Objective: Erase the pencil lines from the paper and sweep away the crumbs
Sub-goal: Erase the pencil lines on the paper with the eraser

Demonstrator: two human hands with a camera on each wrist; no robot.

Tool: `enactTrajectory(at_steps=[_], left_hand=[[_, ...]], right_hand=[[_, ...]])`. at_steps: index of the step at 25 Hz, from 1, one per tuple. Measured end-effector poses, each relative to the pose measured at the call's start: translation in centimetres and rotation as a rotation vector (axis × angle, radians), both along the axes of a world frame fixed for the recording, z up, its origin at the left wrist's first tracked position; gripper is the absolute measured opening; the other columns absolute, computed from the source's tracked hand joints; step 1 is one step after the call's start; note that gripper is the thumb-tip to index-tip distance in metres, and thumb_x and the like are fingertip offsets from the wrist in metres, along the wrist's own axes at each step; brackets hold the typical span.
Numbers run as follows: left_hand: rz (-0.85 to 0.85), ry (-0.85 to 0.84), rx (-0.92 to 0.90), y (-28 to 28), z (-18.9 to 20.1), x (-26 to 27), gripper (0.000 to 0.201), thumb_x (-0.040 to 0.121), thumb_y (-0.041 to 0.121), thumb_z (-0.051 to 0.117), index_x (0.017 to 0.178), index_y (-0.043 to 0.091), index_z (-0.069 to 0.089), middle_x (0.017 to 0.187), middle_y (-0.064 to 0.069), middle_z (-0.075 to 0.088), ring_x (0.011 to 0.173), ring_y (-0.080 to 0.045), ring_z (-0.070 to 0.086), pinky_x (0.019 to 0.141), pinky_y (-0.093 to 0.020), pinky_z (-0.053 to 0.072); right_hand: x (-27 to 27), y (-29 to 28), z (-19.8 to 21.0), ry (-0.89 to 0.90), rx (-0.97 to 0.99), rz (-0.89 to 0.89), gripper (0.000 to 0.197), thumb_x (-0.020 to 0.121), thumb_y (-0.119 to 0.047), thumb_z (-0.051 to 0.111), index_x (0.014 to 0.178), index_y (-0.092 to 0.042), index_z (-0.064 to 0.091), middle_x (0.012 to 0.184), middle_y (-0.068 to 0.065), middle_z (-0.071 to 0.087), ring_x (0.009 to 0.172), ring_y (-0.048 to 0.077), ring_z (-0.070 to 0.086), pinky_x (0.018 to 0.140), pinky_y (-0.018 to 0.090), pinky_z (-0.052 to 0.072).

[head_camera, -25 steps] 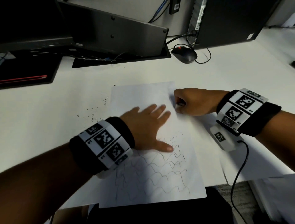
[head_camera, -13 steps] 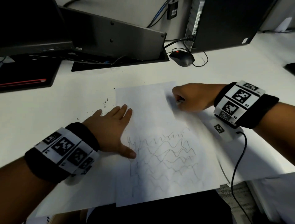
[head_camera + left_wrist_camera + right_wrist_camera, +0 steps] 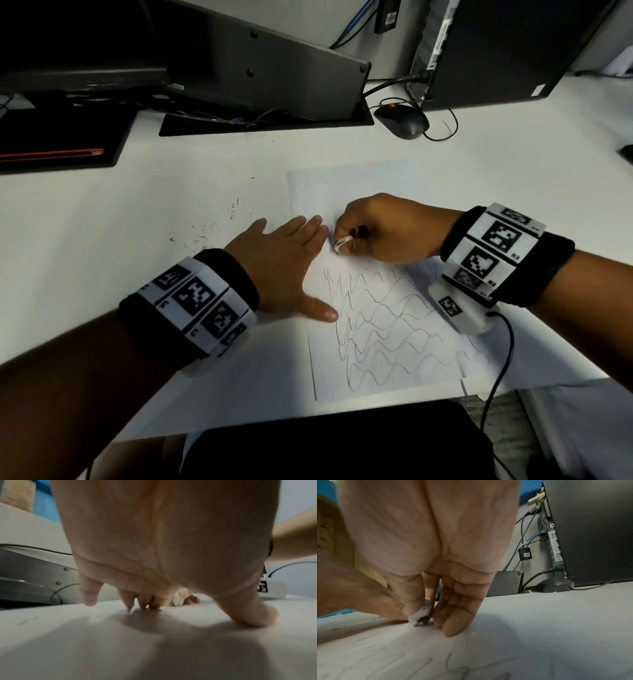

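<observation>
White eraser [image 3: 343, 244] sits pinched in your right hand [image 3: 383, 229] on the paper [image 3: 376, 342]; your left hand [image 3: 284, 267] presses flat, fingers straight, beside it.

Crumbs [image 3: 205, 233] left of paper [image 3: 376, 342]

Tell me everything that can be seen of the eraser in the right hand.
The eraser is a small white block, which looks like soft rubber, with dark grey graphite smudges on its worn lower end. The right hand pinches it between the thumb and the fingertips, which cover most of it. It is tilted, and its dirty tip rests on the paper just above the topmost wavy pencil lines, close to the fingertips of the left hand, which lies flat on the sheet.
</observation>
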State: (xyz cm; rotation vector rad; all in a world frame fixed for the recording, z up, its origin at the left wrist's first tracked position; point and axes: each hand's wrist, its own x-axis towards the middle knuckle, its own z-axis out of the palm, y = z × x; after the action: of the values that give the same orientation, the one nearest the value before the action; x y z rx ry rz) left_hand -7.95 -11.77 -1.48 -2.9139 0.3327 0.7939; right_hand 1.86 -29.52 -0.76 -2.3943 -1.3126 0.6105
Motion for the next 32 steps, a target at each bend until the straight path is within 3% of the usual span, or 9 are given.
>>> enactTrajectory(at_steps=[6, 10, 14, 18, 20, 22, 26, 30, 32], left_hand=[[0.012, 0.012, -0.119, 0.6, -1.0, 0.0, 0.128, 0.061, 0.097, 0.034, 0.155, 0.029, -0.019, 0.163, 0.007, -0.023, 0.150, -0.009, -0.017, 0.123, -0.051, 0.005], [0.013, 0.018, -0.134, 0.7, -1.2, -0.1, 0.128, 0.059, 0.098, 0.033, 0.157, 0.029, -0.014, 0.163, 0.006, -0.025, 0.149, -0.009, -0.019, 0.123, -0.050, 0.003], [0.011, 0.003, -0.146, 0.8, -1.3, 0.0, 0.127, 0.061, 0.097, 0.038, 0.154, 0.033, -0.020, 0.163, 0.008, -0.023, 0.150, -0.008, -0.017, 0.123, -0.051, 0.004], [0.012, 0.013, -0.148, 0.8, -1.3, -0.1, 0.124, 0.062, 0.096, 0.039, 0.156, 0.034, -0.012, 0.163, 0.008, -0.023, 0.149, -0.007, -0.019, 0.123, -0.051, 0.004], [0.011, 0.011, -0.144, 0.9, -1.3, 0.0, 0.125, 0.062, 0.097, 0.038, 0.156, 0.034, -0.015, 0.163, 0.009, -0.024, 0.149, -0.007, -0.019, 0.123, -0.051, 0.003], [0.013, 0.012, -0.143, 0.9, -1.3, 0.0, 0.125, 0.061, 0.097, 0.038, 0.155, 0.034, -0.017, 0.162, 0.010, -0.024, 0.149, -0.007, -0.019, 0.123, -0.052, 0.003], [0.007, 0.023, -0.144, 1.0, -1.3, -0.1, 0.125, 0.062, 0.097, 0.040, 0.157, 0.034, -0.011, 0.163, 0.009, -0.024, 0.149, -0.007, -0.020, 0.122, -0.052, 0.003], [0.015, 0.026, -0.146, 0.9, -1.3, 0.1, 0.128, 0.060, 0.097, 0.040, 0.155, 0.034, -0.018, 0.162, 0.010, -0.024, 0.149, -0.006, -0.020, 0.122, -0.052, 0.002], [0.012, 0.033, -0.137, 1.0, -1.2, -0.1, 0.127, 0.061, 0.097, 0.041, 0.156, 0.033, -0.016, 0.162, 0.010, -0.025, 0.149, -0.006, -0.020, 0.122, -0.052, 0.002]], right_hand=[[-1.6, 1.2, -0.1, -0.091, 0.059, 0.048, 0.014, 0.084, -0.029, 0.072, 0.095, -0.023, 0.075, 0.088, -0.007, 0.070, 0.078, 0.006, 0.062, 0.075, 0.028, 0.052], [-2.8, 0.9, 0.1, -0.016, 0.043, 0.150, 0.015, 0.084, -0.026, 0.072, 0.099, -0.023, 0.075, 0.095, -0.010, 0.072, 0.082, 0.002, 0.063, 0.076, 0.020, 0.051], [-1.3, 1.7, 0.4, -0.130, 0.062, 0.108, 0.013, 0.084, -0.027, 0.070, 0.095, -0.021, 0.075, 0.088, -0.007, 0.070, 0.075, 0.005, 0.061, 0.074, 0.028, 0.053], [-2.7, 1.6, 0.1, -0.056, 0.022, 0.220, 0.014, 0.084, -0.023, 0.070, 0.097, -0.021, 0.075, 0.092, -0.009, 0.071, 0.072, -0.001, 0.057, 0.068, 0.011, 0.044], [-1.9, 1.7, 0.3, -0.085, 0.030, 0.178, 0.014, 0.085, -0.025, 0.069, 0.097, -0.021, 0.075, 0.090, -0.008, 0.071, 0.073, 0.000, 0.059, 0.071, 0.016, 0.048], [-1.5, 1.8, 0.5, -0.145, 0.031, 0.144, 0.012, 0.084, -0.024, 0.069, 0.093, -0.019, 0.075, 0.087, -0.005, 0.071, 0.075, 0.008, 0.061, 0.074, 0.029, 0.052], [-2.6, 1.6, 0.3, -0.042, -0.009, 0.254, 0.011, 0.083, -0.023, 0.070, 0.093, -0.019, 0.075, 0.088, -0.009, 0.071, 0.072, 0.000, 0.059, 0.072, 0.020, 0.049], [-1.3, 1.7, 0.5, -0.111, 0.024, 0.134, 0.012, 0.083, -0.022, 0.070, 0.092, -0.019, 0.075, 0.087, -0.006, 0.071, 0.078, 0.007, 0.063, 0.075, 0.030, 0.053], [-2.2, 1.7, 0.3, -0.072, 0.003, 0.208, 0.010, 0.082, -0.021, 0.070, 0.091, -0.018, 0.075, 0.087, -0.006, 0.071, 0.076, 0.005, 0.063, 0.073, 0.024, 0.052]])
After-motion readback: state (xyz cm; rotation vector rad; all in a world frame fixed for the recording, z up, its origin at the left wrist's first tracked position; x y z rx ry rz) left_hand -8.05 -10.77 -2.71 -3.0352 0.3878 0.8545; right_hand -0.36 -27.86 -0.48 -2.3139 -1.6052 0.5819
